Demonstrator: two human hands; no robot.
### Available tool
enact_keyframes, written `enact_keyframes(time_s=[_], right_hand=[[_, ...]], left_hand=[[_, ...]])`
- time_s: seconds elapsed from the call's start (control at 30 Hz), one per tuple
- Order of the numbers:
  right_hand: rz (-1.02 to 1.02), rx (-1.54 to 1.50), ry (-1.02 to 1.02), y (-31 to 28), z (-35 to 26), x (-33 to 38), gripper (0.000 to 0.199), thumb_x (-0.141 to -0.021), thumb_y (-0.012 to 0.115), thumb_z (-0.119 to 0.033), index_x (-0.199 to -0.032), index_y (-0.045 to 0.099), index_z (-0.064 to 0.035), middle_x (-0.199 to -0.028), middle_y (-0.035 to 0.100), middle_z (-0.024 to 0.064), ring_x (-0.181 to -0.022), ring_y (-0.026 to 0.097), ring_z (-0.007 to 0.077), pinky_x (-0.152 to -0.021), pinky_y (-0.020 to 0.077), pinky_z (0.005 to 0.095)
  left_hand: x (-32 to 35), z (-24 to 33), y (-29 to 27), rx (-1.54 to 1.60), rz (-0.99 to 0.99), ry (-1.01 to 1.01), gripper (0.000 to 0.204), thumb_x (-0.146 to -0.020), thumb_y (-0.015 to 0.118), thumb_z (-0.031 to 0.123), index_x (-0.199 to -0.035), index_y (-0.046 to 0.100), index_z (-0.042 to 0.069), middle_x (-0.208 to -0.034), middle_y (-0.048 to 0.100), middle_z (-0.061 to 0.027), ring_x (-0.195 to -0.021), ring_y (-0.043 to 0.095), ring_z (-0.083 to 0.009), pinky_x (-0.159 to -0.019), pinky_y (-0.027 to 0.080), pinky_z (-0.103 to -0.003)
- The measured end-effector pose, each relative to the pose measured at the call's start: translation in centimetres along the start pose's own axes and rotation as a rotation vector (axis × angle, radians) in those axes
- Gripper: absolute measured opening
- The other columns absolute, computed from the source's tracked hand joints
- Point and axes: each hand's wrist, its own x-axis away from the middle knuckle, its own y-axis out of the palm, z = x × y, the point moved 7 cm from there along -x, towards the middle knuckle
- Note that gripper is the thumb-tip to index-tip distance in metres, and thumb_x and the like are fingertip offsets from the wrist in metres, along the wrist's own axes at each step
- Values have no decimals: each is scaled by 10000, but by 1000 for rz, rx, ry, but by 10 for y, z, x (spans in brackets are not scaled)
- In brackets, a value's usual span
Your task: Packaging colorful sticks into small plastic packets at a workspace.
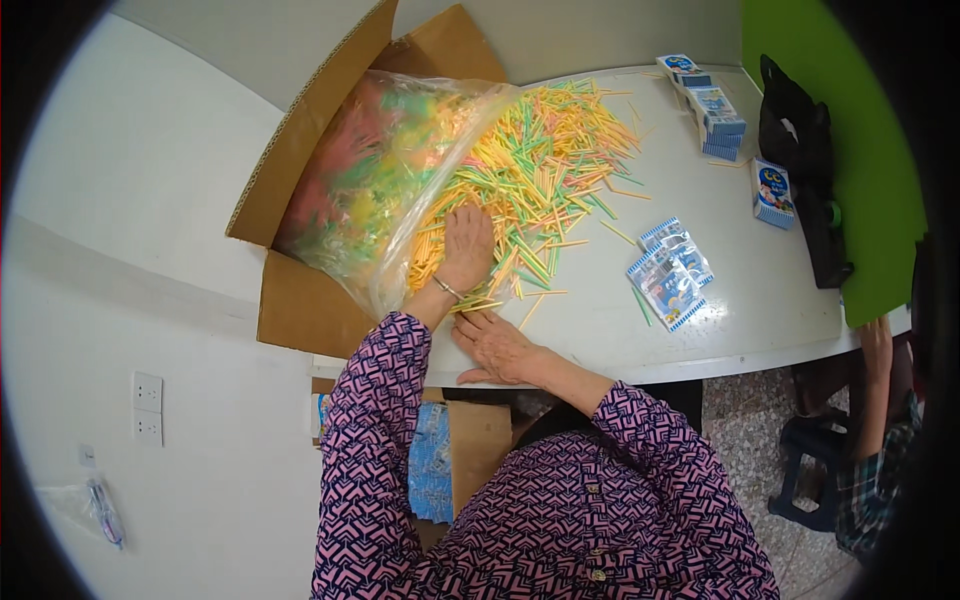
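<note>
A large heap of thin straw-like sticks in yellow, orange, green and pink spills onto the table from a clear plastic bag. The bag lies in a tipped cardboard box at the left. My left hand, with a bracelet at the wrist, rests on the near left part of the heap, fingers stretched out over the sticks. Just below it, my right hand lies flat at the table's front edge, its fingertips by a few stray sticks. Neither hand appears to grip anything.
Blue-and-white packets lie on the table at the right. Stacked packs and a small box sit farther back, beside a black bag. Another person's arm reaches in by a green partition. Below the table is an open carton.
</note>
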Motion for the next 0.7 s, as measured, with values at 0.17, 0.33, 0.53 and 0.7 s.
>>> enact_keyframes(time_s=[0.17, 0.33, 0.53, 0.7], right_hand=[[59, 41, -42, -5, -4, 0, 783, -799, 527, -586, -1157, 506, 111, -1265, 462, 250, -1252, 358, 381, -1092, 223, 442], [56, 54, -40, -2, -1, 3, 783, -807, 508, -589, -1162, 506, 109, -1270, 457, 258, -1251, 359, 386, -1097, 218, 438], [239, -41, -58, -28, -4, -2, 536, -808, 599, -421, -1017, 549, 70, -1122, 512, 215, -1102, 453, 359, -972, 337, 432], [788, -259, 315, -100, 36, 4, 162, -806, 624, -130, -818, 543, 9, -783, 528, 144, -778, 528, 332, -722, 430, 415]], left_hand=[[10, -14, -3, 60, -33, -13, 148, -718, 533, 61, -865, 537, 46, -830, 518, -110, -811, 507, -258, -729, 355, -390], [9, -28, -7, 250, -63, -86, 130, -728, 519, 35, -859, 520, 34, -809, 539, -141, -802, 525, -296, -728, 356, -401], [6, -59, -10, 617, -75, -286, 150, -775, 479, 14, -920, 511, -5, -822, 569, -203, -804, 562, -355, -708, 403, -471], [11, -73, 4, 1218, -103, -561, 133, -854, 500, 71, -955, 517, -14, -854, 604, -190, -716, 606, -292, -634, 481, -428]])
